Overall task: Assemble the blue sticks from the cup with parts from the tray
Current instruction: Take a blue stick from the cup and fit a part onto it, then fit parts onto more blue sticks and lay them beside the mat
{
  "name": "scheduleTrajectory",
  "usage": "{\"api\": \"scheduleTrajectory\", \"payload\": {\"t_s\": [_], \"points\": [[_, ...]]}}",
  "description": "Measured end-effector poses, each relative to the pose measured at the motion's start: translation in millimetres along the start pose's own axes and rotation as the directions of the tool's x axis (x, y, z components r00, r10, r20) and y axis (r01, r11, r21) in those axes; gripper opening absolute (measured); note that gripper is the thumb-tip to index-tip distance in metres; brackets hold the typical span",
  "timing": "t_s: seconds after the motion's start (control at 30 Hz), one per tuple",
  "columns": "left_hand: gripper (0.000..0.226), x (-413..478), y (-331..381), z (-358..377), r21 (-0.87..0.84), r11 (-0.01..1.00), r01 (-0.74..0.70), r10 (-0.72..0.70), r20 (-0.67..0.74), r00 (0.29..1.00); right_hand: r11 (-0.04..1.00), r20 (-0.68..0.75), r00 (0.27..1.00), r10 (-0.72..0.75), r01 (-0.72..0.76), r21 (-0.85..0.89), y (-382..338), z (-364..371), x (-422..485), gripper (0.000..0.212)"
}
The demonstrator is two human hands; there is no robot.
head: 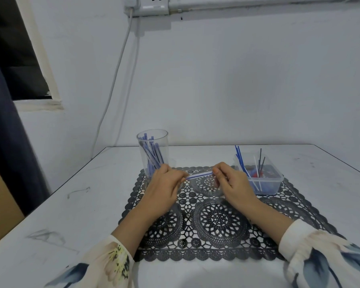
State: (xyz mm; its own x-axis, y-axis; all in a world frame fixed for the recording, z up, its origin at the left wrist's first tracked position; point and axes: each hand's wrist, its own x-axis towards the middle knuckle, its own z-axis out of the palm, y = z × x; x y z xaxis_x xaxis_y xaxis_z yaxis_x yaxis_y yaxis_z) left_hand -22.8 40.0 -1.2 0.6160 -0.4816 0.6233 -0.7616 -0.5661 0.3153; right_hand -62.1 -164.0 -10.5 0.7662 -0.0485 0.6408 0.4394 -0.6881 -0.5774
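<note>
A blue stick (199,175) hangs level above the black lace mat (216,221), held at both ends. My left hand (164,188) pinches its left end and my right hand (231,183) pinches its right end. Just behind my left hand stands a clear cup (153,154) holding several blue sticks upright. To the right of my right hand sits a clear plastic tray (260,177) with blue, white and black thin rods leaning out of it and small red and blue parts at its bottom.
The mat lies on a white table (81,204) that meets a white wall at the back. A wall socket (152,5) with a cable hangs above. A dark curtain (6,121) is at the left.
</note>
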Motion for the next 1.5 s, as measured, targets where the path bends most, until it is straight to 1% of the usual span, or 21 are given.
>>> {"api": "scheduleTrajectory", "payload": {"t_s": [0.07,0.17,0.3,0.5,0.6,0.7,0.77,0.8,0.9,0.97,1.07,1.1,1.13,1.17,1.23,1.3,1.33,1.4,1.5], "points": [[0.02,0.3,-1.2,-1.2,0.054,0.996,-0.073,0.075,-0.034,0.997,1.0,-0.006,1.0,-0.007,0.007,-0.023,-0.7,-0.3,-0.8,0.041],[0.019,-0.2,-5.5,-4.1,0.119,0.986,-0.114,0.126,-0.097,0.987,0.998,0.028,1.0,0.002,-0.001,-0.064,-3.2,2.9,-1.1,0.04],[0.03,-1.1,-1.5,-7.9,0.193,0.977,-0.089,0.113,-0.116,0.987,0.994,0.059,0.997,0.055,-0.049,-0.098,-7.7,5.0,0.0,0.038],[0.029,0.3,-1.3,-5.0,0.212,0.974,-0.084,0.127,-0.197,0.972,0.988,0.042,0.995,0.09,-0.085,-0.126,-20.6,3.8,1.6,0.044],[0.024,0.4,-1.4,-4.7,0.217,0.972,-0.085,0.134,-0.224,0.965,0.99,0.014,0.995,0.101,-0.099,-0.1,-21.5,4.8,-0.4,0.042],[0.021,-1.3,-4.8,-3.0,0.234,0.968,-0.091,0.147,-0.233,0.961,0.994,-0.022,0.994,0.107,-0.107,-0.003,-23.3,8.3,-5.8,0.032],[0.022,-2.6,-9.0,-1.4,0.209,0.977,-0.029,0.088,-0.275,0.957,0.995,0.018,0.995,0.095,-0.096,0.005,-26.2,12.8,-9.4,0.022],[0.022,-2.5,-11.5,-1.5,0.181,0.983,0.02,0.038,-0.314,0.949,0.996,0.071,0.994,0.088,-0.086,-0.025,-27.4,15.5,-10.5,0.022],[0.02,-2.4,-17.0,-4.7,0.035,0.987,0.157,-0.125,-0.447,0.886,0.984,0.301,0.951,0.074,-0.02,-0.178,-26.9,23.9,-12.7,0.039],[0.02,-1.7,-16.1,-9.1,-0.132,0.958,0.255,-0.286,-0.532,0.797,0.963,0.414,0.905,0.096,0.021,-0.268,-23.9,28.1,-14.4,0.052],[0.022,-0.3,-19.0,-15.5,-0.362,0.84,0.404,-0.541,-0.6,0.589,0.93,0.502,0.851,0.157,0.044,-0.366,-18.3,32.8,-16.0,0.069],[0.023,-0.2,-24.2,-17.1,-0.4,0.798,0.451,-0.6,-0.601,0.528,0.915,0.523,0.833,0.18,0.053,-0.4,-16.9,33.9,-16.4,0.074],[0.025,-1.0,-30.7,-19.2,-0.416,0.757,0.504,-0.647,-0.589,0.484,0.898,0.544,0.815,0.198,0.071,-0.433,-16.4,35.2,-15.9,0.078],[0.027,-2.4,-37.5,-20.7,-0.42,0.714,0.56,-0.689,-0.564,0.455,0.881,0.562,0.799,0.213,0.091,-0.464,-16.1,36.0,-15.4,0.083],[0.027,-6.3,-46.3,-23.9,-0.396,0.638,0.66,-0.753,-0.496,0.431,0.858,0.588,0.776,0.229,0.125,-0.499,-16.7,36.7,-15.0,0.1],[0.023,-9.3,-49.0,-25.5,-0.353,0.598,0.72,-0.788,-0.424,0.446,0.849,0.602,0.763,0.236,0.139,-0.509,-15.9,37.0,-14.5,0.119],[0.02,-10.0,-50.0,-25.2,-0.328,0.588,0.739,-0.797,-0.388,0.462,0.846,0.605,0.76,0.237,0.145,-0.514,-14.9,37.3,-14.6,0.125],[0.015,-10.2,-51.8,-24.9,-0.288,0.574,0.766,-0.811,-0.326,0.485,0.842,0.608,0.758,0.236,0.153,-0.518,-13.3,38.5,-14.0,0.129],[0.021,-9.8,-57.3,-20.6,-0.23,0.563,0.794,-0.822,-0.257,0.509,0.842,0.607,0.76,0.233,0.155,-0.517,-11.4,39.9,-13.6,0.125]]}}
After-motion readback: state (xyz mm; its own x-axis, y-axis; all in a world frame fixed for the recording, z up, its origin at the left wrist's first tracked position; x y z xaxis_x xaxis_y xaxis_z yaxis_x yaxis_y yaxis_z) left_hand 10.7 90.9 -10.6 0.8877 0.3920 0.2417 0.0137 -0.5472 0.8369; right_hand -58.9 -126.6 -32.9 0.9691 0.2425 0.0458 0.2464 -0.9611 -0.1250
